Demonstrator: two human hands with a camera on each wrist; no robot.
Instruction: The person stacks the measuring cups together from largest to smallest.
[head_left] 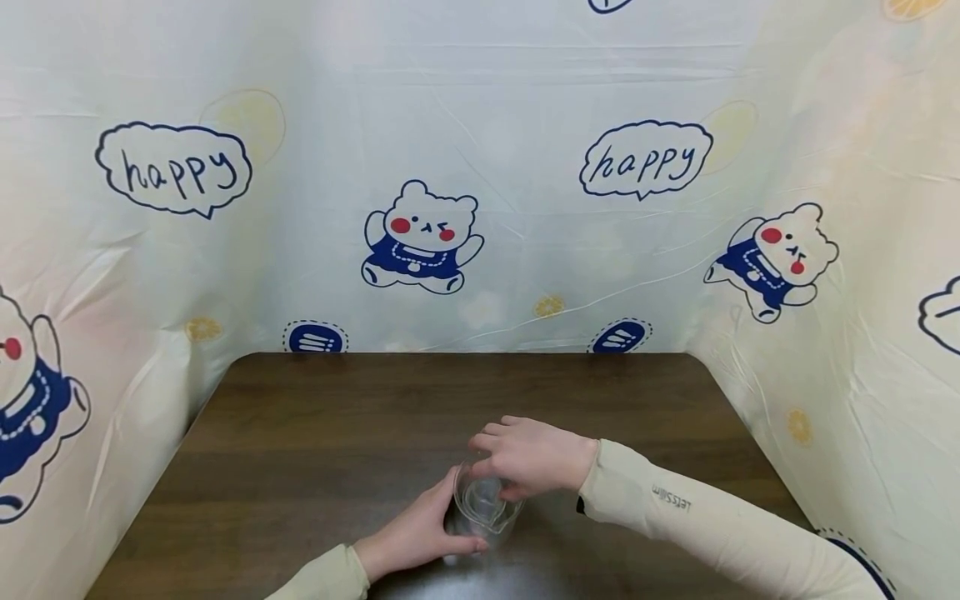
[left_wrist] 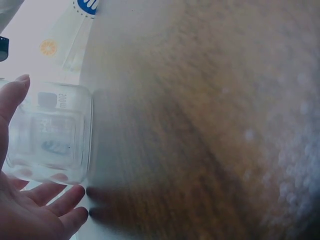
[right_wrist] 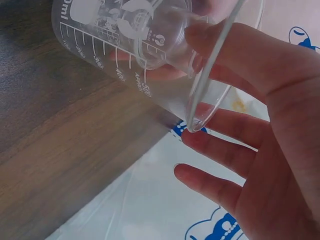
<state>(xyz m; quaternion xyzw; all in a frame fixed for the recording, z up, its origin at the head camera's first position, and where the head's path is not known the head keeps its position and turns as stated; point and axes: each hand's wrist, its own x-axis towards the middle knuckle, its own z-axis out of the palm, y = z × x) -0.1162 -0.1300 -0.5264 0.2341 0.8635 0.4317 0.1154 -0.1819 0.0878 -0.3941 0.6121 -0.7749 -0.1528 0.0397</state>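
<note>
A clear glass beaker [head_left: 504, 525] with white markings stands upright on the brown table, and its scale [right_wrist: 117, 60] reads up to 500 in the right wrist view. Inside it is a smaller glass beaker [head_left: 483, 498], also marked in white. My left hand [head_left: 420, 527] grips the large beaker from the left, its thumb on the near side and fingers [left_wrist: 60, 200] round the other. From above, my right hand [head_left: 534, 457] reaches into the mouth, thumb and index finger pinching the small beaker [right_wrist: 167, 32] near its rim. Its other fingers [right_wrist: 215, 150] spread outside the large rim.
The dark wooden table [head_left: 315, 433] spreads around both hands. Behind and beside it hangs a pale curtain [head_left: 525, 275] printed with bears, orange slices and the word "happy".
</note>
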